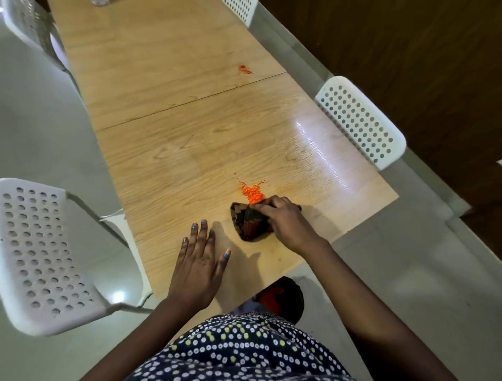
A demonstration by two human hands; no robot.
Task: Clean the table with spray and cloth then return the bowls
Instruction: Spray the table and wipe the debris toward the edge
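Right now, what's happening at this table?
A person is wiping a wooden table. The right hand holds a bunched dark cloth at the edge of a bright orange spill. The left hand rests flat on the tabletop beside it, fingers spread. A second, smaller red stain sits farther up the table, untouched. White perforated chairs stand around. No spray bottle or bowls are clearly in view.

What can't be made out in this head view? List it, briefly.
- Head view: the clear object at the far end of the wooden table is cut off by the top edge; cannot identify it.
- No spray bottle or bowls are in frame.
- The right hand covers part of the dark patterned cloth.
- The near orange spill runs under the cloth's edge; its full extent is hidden.
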